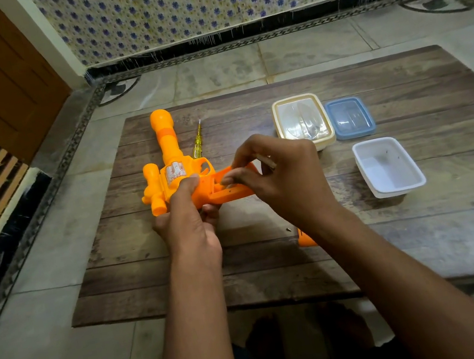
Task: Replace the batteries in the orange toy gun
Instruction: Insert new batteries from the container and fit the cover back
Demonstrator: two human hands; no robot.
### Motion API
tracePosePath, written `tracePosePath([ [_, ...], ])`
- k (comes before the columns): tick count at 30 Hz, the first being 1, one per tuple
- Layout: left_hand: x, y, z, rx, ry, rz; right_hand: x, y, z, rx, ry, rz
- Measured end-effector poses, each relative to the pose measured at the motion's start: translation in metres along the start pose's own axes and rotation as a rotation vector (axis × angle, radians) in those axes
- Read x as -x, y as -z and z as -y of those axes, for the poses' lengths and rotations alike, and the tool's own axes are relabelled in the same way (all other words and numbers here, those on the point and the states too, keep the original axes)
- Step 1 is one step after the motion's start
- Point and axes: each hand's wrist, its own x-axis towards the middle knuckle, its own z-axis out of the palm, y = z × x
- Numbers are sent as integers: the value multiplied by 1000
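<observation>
1. Orange toy gun [177, 171] flat on wooden board [274, 255], barrel pointing away, grip toward right hand [280, 178].
2. Left hand [187, 219] curled round gun body, thumb pressed on top; likely steadying it.
3. Right fingers bent into open grip compartment, pinching something; battery itself not visible.
4. Screwdriver [197, 140] beside barrel, orange cover piece [305, 240] under right wrist, white tray [388, 166] near; probably parked for refitting.

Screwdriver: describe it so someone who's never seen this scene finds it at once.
Start at the wooden board on the tiled floor and find the orange toy gun at its far left. The screwdriver lies on the board just right of the gun's barrel, roughly parallel to it, tip pointing away. It is the only thin, clear yellow tool; everything else nearby is chunky orange plastic or a box.
</observation>
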Motion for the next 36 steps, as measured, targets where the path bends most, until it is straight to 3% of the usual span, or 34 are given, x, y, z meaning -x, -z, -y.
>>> tracePosePath([
  [12, -6, 2, 2, 28, 26, 14, 1, -12, -2, 86, 90, 59],
  [14, -6, 3, 1, 9, 18, 0, 1, -9, 1, 23, 29, 49],
  [17, -6, 5, 2, -5, 12, -28, -1, -2, 9, -275, -276, -25],
  [20, -7, 5, 3, -5, 24, -41, -6, 2, 8, -770, -763, -156],
  [22, -9, 4, 4, 0, 31, -35, -9, 7, 2, -996, -1074, -150],
  [24, -11, 4, 4, -4, 47, -22, -10, 13, -5, -1150, -1254, -87],
  [36, -13, 4, 5, -21, 47, -33, -15, 29, -15, -1125, -1129, 153],
])
